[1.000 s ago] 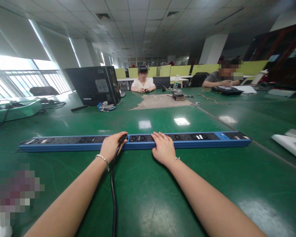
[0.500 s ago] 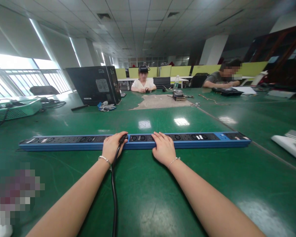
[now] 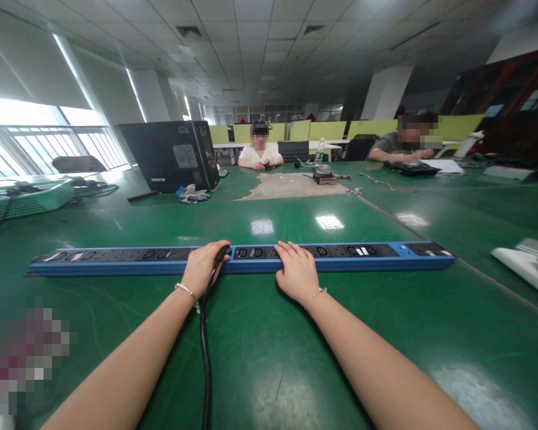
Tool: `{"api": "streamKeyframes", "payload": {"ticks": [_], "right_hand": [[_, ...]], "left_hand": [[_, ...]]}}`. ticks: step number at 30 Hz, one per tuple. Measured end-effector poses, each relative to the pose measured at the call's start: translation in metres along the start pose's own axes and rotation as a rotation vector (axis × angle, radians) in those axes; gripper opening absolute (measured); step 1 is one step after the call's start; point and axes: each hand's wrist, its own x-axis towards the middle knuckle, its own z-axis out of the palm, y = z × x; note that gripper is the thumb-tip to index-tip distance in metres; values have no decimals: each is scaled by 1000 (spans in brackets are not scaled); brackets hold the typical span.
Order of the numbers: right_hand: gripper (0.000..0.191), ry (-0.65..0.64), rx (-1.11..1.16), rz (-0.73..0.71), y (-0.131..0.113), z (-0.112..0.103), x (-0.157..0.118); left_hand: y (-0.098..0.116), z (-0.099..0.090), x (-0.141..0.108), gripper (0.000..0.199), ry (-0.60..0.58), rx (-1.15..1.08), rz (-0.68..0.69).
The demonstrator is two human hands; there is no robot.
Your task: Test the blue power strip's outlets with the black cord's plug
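A long blue power strip (image 3: 116, 269) with black socket panels lies across the green table in front of me. Near its middle, my left hand (image 3: 201, 266) is closed around a black power plug (image 3: 223, 253), which sits at the sockets; whether it is fully seated I cannot tell. From the plug a thick black cable (image 3: 204, 352) runs down toward the near edge. To the right, my right hand (image 3: 298, 272) grips the strip, its fingers laid over the top and the thumb against the front side.
A black computer case (image 3: 168, 155) stands at the back left, with work gloves (image 3: 192, 194) beside it. Far left is a green basket (image 3: 40, 200) with cables. Two people sit across the table, near a water bottle (image 3: 320, 152). A white object (image 3: 522, 269) lies at the right.
The view has shifted very slightly, and the strip's left end sits a little lower and further left. Both hands keep their places on the plug and strip.
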Motion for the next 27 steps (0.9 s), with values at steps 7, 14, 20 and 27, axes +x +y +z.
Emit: {"api": "streamKeyframes", "payload": {"ticks": [7, 14, 20, 27], "right_hand": [[53, 7, 23, 5, -1, 0, 0], [60, 51, 95, 75, 3, 0, 4], [52, 82, 68, 165, 11, 0, 5], [50, 83, 91, 181, 8, 1, 5]], "left_hand": [[5, -13, 2, 37, 87, -157, -246], [55, 6, 20, 34, -45, -205, -116], [96, 35, 43, 32, -159, -83, -58], [106, 35, 45, 33, -214, 59, -21]]}}
